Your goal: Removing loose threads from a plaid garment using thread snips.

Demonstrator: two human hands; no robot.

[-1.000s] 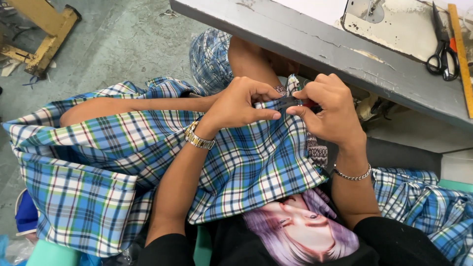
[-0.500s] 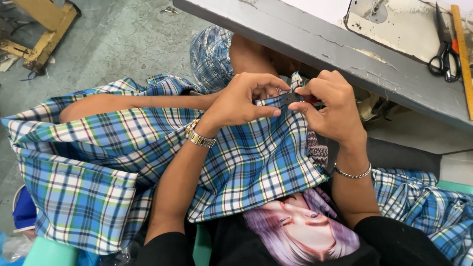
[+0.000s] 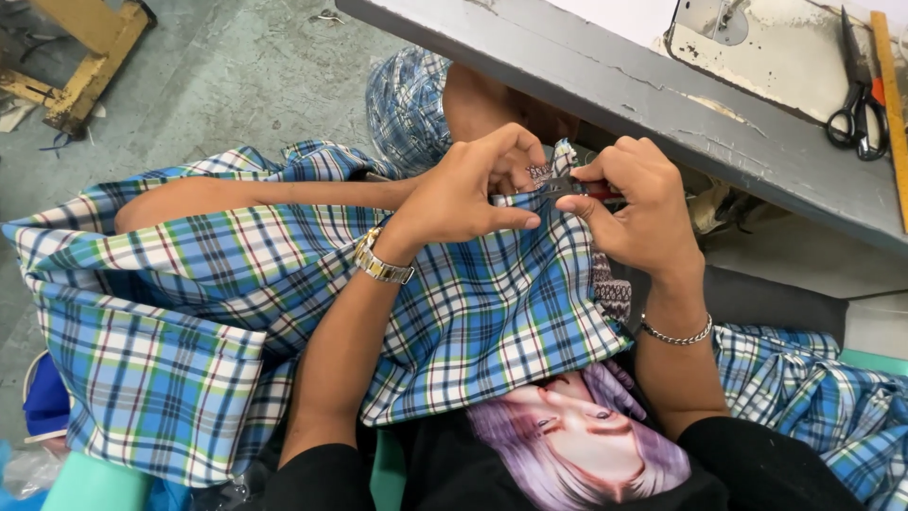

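Note:
A blue plaid cloth (image 3: pixel 227 312) is spread over my lap and hangs off to the left. My left hand (image 3: pixel 473 185), with a metal watch on the wrist, pinches the cloth's upper edge between thumb and fingers. My right hand (image 3: pixel 638 203), with a chain bracelet on the wrist, grips a small red-handled cutting tool (image 3: pixel 579 187) whose dark tip meets that same edge, just beside my left fingertips. Both hands sit close together under the table's front edge.
A grey work table (image 3: pixel 605 90) crosses the top right, carrying a white sewing machine base (image 3: pixel 757 43), black scissors (image 3: pixel 856 99) and a yellow ruler (image 3: pixel 889 104). More plaid fabric (image 3: pixel 813 397) lies at the lower right. Yellow wooden pieces (image 3: pixel 80 57) lie on the concrete floor.
Both hands stay at the cloth's top edge with only small finger shifts. The view has drifted slightly; the cloth lies as before.

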